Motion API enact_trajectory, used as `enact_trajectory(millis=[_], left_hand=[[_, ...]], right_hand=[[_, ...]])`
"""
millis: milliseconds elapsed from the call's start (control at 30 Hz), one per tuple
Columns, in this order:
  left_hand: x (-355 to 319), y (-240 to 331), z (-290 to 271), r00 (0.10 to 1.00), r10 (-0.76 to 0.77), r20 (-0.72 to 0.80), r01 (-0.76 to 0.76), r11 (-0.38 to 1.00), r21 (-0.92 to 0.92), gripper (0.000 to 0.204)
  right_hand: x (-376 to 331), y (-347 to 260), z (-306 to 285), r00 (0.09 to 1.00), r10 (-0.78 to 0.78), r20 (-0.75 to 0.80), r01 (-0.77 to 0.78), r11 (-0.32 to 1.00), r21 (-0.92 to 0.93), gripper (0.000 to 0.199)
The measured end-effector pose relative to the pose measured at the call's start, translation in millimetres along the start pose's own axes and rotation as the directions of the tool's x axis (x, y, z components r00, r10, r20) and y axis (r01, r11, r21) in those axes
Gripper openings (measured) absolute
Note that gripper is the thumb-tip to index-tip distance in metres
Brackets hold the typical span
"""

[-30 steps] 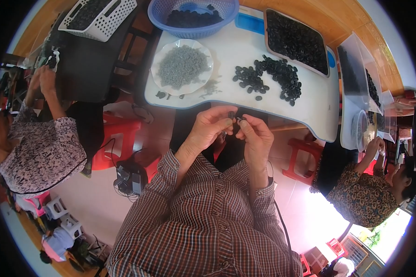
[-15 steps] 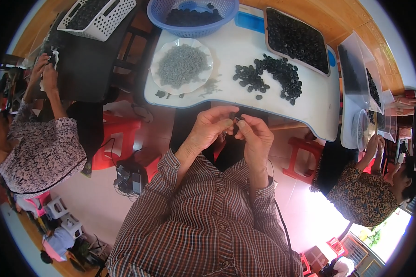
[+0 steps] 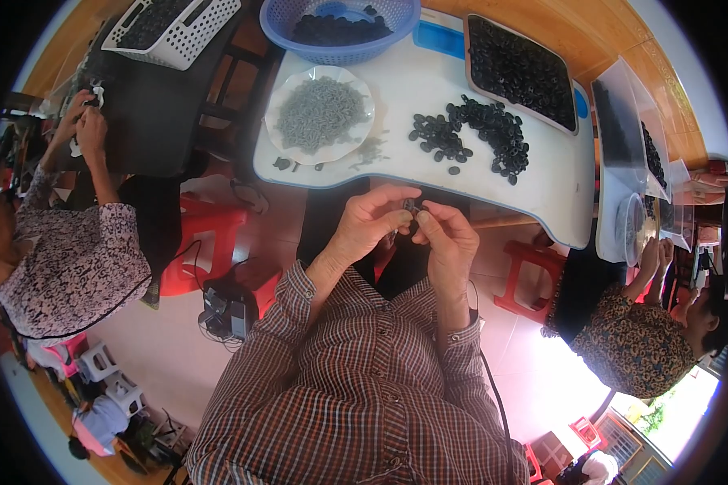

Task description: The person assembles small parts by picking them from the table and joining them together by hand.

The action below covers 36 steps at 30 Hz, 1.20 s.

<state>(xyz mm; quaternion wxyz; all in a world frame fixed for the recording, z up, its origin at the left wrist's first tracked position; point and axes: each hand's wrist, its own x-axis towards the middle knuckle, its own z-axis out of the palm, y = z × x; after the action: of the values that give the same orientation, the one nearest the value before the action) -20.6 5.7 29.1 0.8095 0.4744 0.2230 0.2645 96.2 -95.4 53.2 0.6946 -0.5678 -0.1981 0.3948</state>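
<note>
My left hand (image 3: 369, 224) and my right hand (image 3: 447, 238) meet in front of my chest, just short of the table's near edge. Between the fingertips of the left one is a small dark oval piece (image 3: 410, 204), pinched by thumb and forefinger. My right thumb and forefinger press together right beside it; whatever they grip is too small to make out. Beyond them, loose black oval pieces (image 3: 493, 129) lie scattered on the white table (image 3: 396, 105). A white scalloped plate (image 3: 364, 133) carries a heap of small grey pieces (image 3: 319, 113).
At the table's back stand a blue perforated basket (image 3: 340, 55) and a tray (image 3: 575, 128) full of black pieces. Clear plastic bins (image 3: 620, 153) are at the right. A co-worker (image 3: 81, 259) sits left, another (image 3: 639, 339) right. Red stools (image 3: 530, 279) flank me.
The dark piece at my fingertips has turned slightly and shows more of its face. My hands stay in nearly the same place. The left co-worker's hands have shifted a little.
</note>
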Motion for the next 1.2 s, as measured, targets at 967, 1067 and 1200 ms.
enact_trajectory(millis=[967, 1067, 1200], left_hand=[[1.2, -0.4, -0.6, 0.977, 0.201, 0.077, -0.215, 0.921, 0.325, 0.034], [2.0, -1.3, -0.6, 0.974, 0.212, 0.082, -0.227, 0.911, 0.345, 0.034], [2.6, -2.0, -0.4, 0.971, 0.227, 0.079, -0.24, 0.905, 0.352, 0.035]], right_hand=[[0.0, 2.2, -3.0, 1.0, -0.011, 0.004, 0.012, 0.99, -0.14, 0.016], [0.8, -0.6, -1.6, 1.0, 0.017, -0.003, -0.017, 0.993, -0.115, 0.017], [1.6, -1.7, -2.4, 0.999, 0.042, -0.005, -0.043, 0.994, -0.106, 0.016]])
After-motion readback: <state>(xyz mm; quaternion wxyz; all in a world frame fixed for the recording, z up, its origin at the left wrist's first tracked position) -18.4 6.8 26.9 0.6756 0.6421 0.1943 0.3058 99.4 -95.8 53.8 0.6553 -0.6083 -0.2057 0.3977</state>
